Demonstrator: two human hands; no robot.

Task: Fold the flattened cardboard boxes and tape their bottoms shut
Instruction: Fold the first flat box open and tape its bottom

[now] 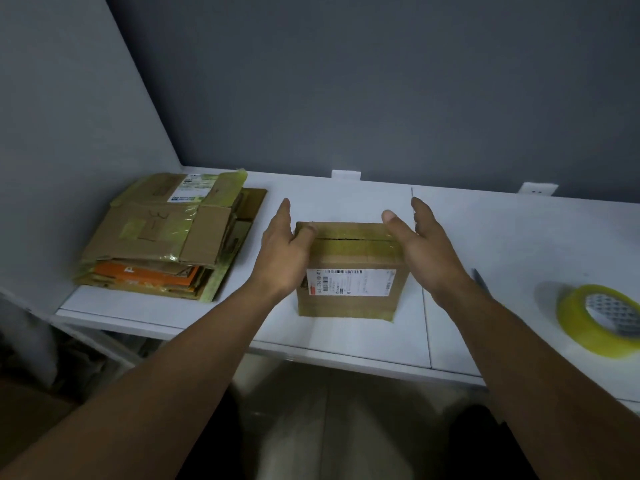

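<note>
Your folded box (349, 271) stands on the white table (519, 237), with its printed label (349, 281) facing you and yellowish tape running along the seam on its upper face. Your left hand (282, 251) lies against the box's left side. Its fingers are straight and point away from you, and its thumb rests on the top left corner. Your right hand (424, 247) is at the box's right side, also spread flat, with its thumb over the top right corner. Neither hand curls around the box.

The table's front edge runs just in front of the box, and bare tabletop reaches from behind the box to the grey wall (346, 81). Left of the box, beyond your left hand, sits a stack of flattened boxes (166, 233) close to a grey side panel (69, 133). Well to the right of the box, a roll of yellowish tape (599, 320) lies near the front edge. A thin dark item (479, 277) lies just right of your right wrist, too small to identify. Two white outlets (346, 174) sit on the wall behind the box.
</note>
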